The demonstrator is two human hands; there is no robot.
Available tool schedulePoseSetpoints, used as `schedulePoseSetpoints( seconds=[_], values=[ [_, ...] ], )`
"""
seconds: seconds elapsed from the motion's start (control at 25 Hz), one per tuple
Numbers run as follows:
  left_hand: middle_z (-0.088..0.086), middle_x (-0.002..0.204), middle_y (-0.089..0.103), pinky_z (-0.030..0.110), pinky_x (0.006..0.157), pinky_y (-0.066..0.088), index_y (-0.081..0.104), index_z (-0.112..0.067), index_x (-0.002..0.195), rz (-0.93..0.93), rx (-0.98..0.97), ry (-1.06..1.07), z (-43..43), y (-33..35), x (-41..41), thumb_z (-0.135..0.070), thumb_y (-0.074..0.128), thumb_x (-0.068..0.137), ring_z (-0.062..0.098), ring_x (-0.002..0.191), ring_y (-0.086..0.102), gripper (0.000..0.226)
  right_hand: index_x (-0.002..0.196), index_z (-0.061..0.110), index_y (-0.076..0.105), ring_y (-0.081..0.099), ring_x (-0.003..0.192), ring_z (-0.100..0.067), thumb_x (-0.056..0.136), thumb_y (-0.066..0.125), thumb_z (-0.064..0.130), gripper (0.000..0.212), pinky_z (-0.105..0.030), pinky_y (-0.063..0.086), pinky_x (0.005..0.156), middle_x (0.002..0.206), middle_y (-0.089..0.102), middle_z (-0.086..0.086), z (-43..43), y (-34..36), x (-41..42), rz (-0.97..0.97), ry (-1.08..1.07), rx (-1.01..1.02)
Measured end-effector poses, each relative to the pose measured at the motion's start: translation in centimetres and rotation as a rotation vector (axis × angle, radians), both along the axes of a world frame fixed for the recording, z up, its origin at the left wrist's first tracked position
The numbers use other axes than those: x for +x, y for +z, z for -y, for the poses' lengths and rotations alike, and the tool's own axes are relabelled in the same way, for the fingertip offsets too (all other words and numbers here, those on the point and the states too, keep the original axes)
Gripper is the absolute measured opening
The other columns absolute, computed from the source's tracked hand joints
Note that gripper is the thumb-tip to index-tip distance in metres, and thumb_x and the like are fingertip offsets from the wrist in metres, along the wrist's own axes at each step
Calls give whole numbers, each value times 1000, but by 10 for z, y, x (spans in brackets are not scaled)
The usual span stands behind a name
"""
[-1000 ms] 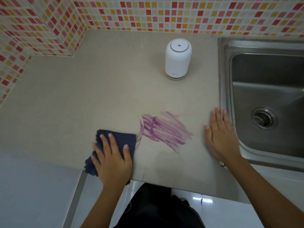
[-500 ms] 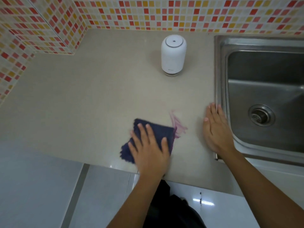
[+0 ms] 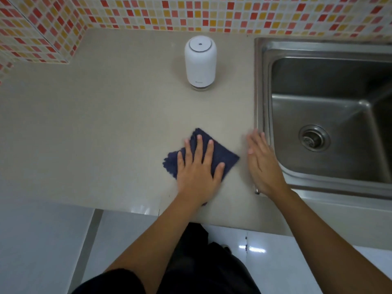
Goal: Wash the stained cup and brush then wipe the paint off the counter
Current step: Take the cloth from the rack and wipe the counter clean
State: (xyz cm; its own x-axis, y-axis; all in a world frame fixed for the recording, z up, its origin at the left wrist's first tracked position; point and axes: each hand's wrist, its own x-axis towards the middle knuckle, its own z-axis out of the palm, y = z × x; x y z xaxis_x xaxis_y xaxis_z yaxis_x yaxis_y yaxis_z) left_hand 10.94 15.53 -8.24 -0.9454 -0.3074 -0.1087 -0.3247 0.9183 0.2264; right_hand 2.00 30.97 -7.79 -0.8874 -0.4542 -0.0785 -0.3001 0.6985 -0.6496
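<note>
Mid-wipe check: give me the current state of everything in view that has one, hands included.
left hand: flat, fingers spread, pressing the cloth
right hand: open, flat on the counter beside the sink
dark blue cloth: lying flat under the left hand
counter: no paint visible around the cloth
sink: empty, drain uncovered
white canister: upright, untouched

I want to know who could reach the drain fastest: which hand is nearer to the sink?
Right. The right hand lies flat on the counter right beside the sink rim. The left hand is farther left, pressing the dark blue cloth.
</note>
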Motion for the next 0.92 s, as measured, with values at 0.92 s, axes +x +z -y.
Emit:
schedulePoseSetpoints(
  seconds=[0.92],
  values=[
    [14, 158, -5, 50, 116, -3, 3, -15, 149, 75, -13, 173, 27, 0, -21, -53, 21, 93, 37, 144, -7, 70, 143, 4, 27, 26, 139, -24, 89, 16, 27, 60, -40, 15, 112, 151, 28, -11, -26, -12, 48, -317, 13, 388]
  ],
)
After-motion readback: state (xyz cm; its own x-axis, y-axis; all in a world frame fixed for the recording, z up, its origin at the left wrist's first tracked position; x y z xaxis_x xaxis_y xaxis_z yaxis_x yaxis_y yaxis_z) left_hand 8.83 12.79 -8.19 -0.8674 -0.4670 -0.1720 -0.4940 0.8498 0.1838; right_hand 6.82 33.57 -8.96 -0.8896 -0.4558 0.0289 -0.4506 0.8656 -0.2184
